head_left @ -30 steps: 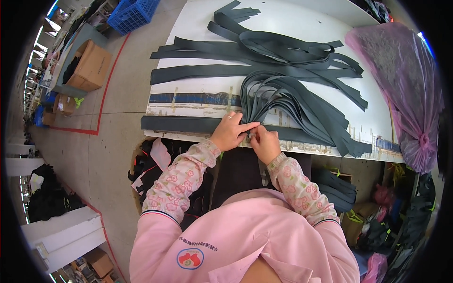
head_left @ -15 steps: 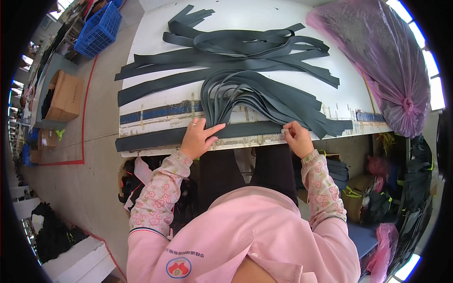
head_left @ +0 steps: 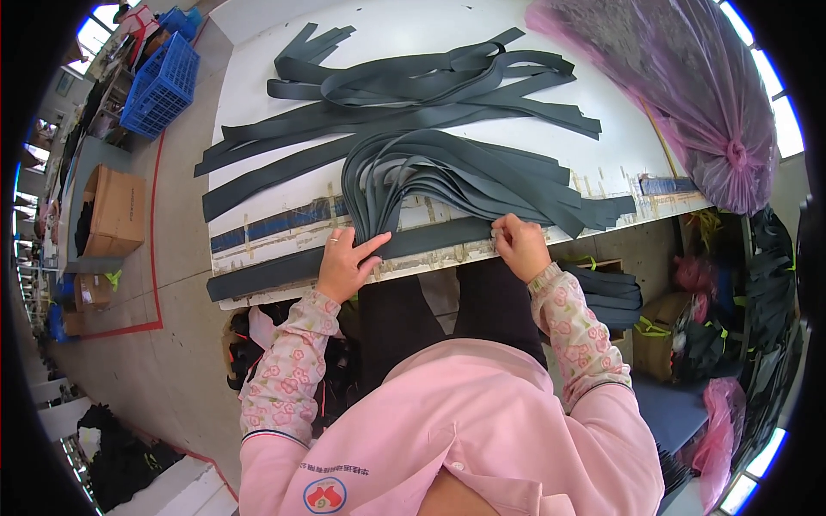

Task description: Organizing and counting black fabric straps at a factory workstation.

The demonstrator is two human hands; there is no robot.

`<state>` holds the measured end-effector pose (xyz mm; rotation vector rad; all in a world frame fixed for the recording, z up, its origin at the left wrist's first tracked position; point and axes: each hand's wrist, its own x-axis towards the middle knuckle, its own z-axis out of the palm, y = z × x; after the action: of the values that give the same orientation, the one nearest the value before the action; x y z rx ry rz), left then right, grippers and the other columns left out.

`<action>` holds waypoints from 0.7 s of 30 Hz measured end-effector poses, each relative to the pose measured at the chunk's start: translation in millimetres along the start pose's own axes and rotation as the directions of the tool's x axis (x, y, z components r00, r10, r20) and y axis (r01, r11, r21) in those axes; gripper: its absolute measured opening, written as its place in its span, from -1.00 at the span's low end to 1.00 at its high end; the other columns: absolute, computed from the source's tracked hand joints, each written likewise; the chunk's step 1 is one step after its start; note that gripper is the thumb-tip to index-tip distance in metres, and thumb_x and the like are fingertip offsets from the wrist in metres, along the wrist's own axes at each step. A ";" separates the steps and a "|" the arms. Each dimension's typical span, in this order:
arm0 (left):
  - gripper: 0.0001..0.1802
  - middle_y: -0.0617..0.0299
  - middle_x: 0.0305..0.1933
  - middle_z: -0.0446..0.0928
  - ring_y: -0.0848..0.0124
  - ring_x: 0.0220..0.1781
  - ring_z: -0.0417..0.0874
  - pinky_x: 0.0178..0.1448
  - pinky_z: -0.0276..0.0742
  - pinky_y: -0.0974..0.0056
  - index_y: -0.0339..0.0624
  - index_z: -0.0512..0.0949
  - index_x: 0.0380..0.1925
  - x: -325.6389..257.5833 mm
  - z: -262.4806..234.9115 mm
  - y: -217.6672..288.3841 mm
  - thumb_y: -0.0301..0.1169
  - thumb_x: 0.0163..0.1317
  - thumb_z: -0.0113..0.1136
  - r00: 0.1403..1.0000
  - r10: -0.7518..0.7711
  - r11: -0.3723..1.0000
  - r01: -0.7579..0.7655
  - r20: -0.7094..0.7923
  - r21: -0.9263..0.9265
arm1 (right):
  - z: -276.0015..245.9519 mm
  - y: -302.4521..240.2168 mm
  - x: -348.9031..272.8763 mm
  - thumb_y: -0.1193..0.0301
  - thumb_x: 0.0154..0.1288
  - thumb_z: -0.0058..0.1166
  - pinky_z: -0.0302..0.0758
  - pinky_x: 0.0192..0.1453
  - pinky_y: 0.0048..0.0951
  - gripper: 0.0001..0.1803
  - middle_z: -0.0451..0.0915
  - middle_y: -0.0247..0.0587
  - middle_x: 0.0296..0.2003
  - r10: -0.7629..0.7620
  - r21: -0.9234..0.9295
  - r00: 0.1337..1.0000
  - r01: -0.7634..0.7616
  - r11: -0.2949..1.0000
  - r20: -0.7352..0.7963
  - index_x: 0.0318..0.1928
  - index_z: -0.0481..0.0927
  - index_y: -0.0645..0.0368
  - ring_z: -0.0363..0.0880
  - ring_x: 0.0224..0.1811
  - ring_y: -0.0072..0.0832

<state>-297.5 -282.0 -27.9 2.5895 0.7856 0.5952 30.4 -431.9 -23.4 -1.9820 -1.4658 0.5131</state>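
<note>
A long dark grey flat strap (head_left: 284, 268) lies along the near edge of the white table. My left hand (head_left: 346, 265) rests on it, open, with fingers spread and the forefinger stretched rightward. Farther right, my right hand (head_left: 521, 248) is closed, thumb and fingertips pinched together against the same strap. What is between those fingertips is too small to make out. Just beyond both hands, a looped bundle of dark grey straps (head_left: 447, 163) arches over the table, its right ends fanned out. The strap's right part runs under or behind this bundle.
More dark grey straps (head_left: 387, 82) lie tangled farther back on the white table (head_left: 404, 34). A large pink plastic bag (head_left: 680, 95) fills the right corner. Left of the table are a blue crate (head_left: 162, 84) and a cardboard box (head_left: 116, 211); bundled straps (head_left: 609, 297) sit beneath its right side.
The whole view has shifted and tilted slightly, moving the table leftward in the picture. My left hand keeps its place on the strap; my right hand's pinch has barely moved.
</note>
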 end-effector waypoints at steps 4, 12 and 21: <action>-0.41 0.10 -0.30 0.28 0.09 -0.19 0.36 -0.04 0.39 0.07 0.30 0.65 0.17 -0.8 -0.2 -1.3 -0.38 0.06 0.43 1.000 0.009 1.000 -0.009 0.000 0.019 | -5.9 2.4 4.4 0.46 0.24 0.13 0.52 -0.20 -0.21 -0.88 0.62 -0.21 -0.54 0.016 0.047 0.996 -0.020 0.999 0.091 -0.22 0.61 0.20 0.63 -0.48 -0.21; -0.45 0.07 -0.32 0.27 0.06 -0.20 0.37 -0.06 0.37 0.06 0.24 0.66 0.16 3.7 -2.9 2.6 -0.42 0.10 0.36 0.999 0.048 0.998 -0.047 -0.017 0.040 | 20.8 -45.8 -5.0 0.46 0.21 0.12 0.55 -0.31 -0.27 -0.73 0.61 -0.12 -0.54 -0.019 0.299 0.956 -0.073 0.952 0.292 -0.07 0.66 0.20 0.60 -0.51 -0.31; -0.42 0.09 -0.33 0.25 0.08 -0.22 0.35 -0.10 0.32 0.08 0.29 0.66 0.16 2.9 2.0 0.6 -0.49 0.10 0.30 0.995 0.093 0.994 -0.091 -0.034 0.065 | 64.7 -96.0 36.4 0.47 0.15 0.08 0.58 -0.23 -0.19 -0.33 0.69 -0.04 -0.46 -0.151 0.147 0.911 0.101 0.984 0.385 0.33 0.41 0.28 0.70 -0.39 -0.16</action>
<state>-294.0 -281.2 -28.5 2.6924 0.7103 0.6564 -67.4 -362.6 -4.5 -1.7372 -1.7418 0.9667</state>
